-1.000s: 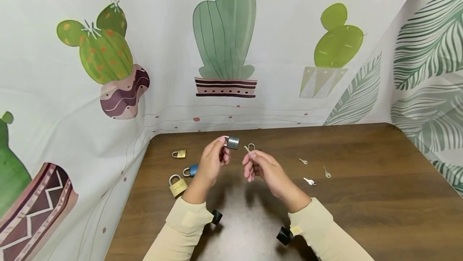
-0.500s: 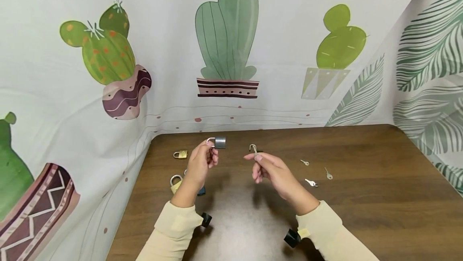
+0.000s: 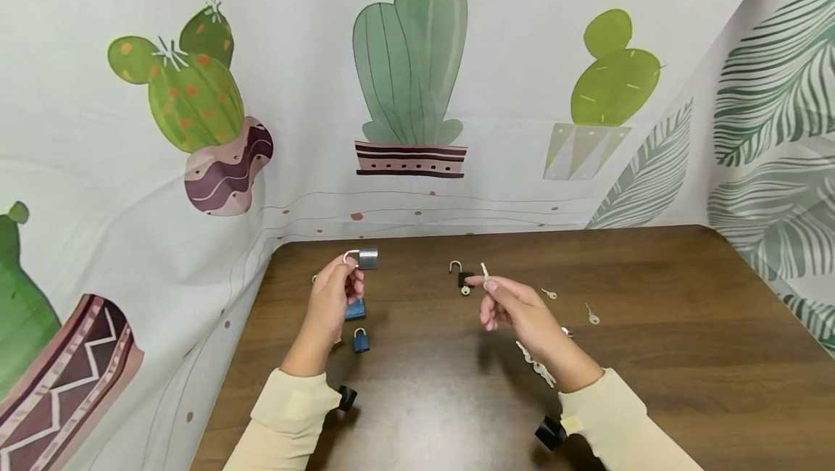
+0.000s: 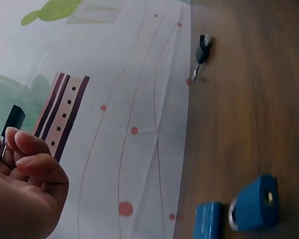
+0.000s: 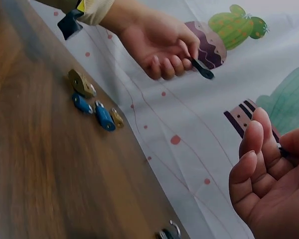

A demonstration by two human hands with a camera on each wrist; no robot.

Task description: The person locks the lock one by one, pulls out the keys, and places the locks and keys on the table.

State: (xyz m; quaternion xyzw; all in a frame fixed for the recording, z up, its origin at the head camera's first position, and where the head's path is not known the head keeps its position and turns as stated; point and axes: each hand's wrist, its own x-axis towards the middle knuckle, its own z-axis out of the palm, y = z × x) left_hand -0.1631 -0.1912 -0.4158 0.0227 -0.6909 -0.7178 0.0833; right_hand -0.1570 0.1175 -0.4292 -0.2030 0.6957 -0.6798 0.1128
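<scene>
Raised over the left back of the table, my left hand point(image 3: 328, 304) pinches the shackle of a dark grey padlock point(image 3: 368, 259). The lock's body sticks out to the right, past the fingertips. My right hand point(image 3: 518, 308) pinches a small key point(image 3: 485, 269) between thumb and forefinger, blade up. Close by that forefinger, a black padlock point(image 3: 465, 279) lies with its shackle swung out and a key in it. Below the left hand are a larger blue padlock point(image 3: 355, 309) and a smaller blue padlock point(image 3: 362, 341).
Loose keys point(image 3: 550, 293) lie to the right, with a string of several keys point(image 3: 536, 366) partly under the right forearm. A large brass padlock point(image 5: 80, 83) and a small brass padlock point(image 5: 117, 118) show in the right wrist view. A cactus-print cloth point(image 3: 411, 203) hangs behind.
The hands have moved apart, left hand leftward with the grey padlock, right hand rightward with the key. The black padlock, smaller blue padlock and key string have come into view.
</scene>
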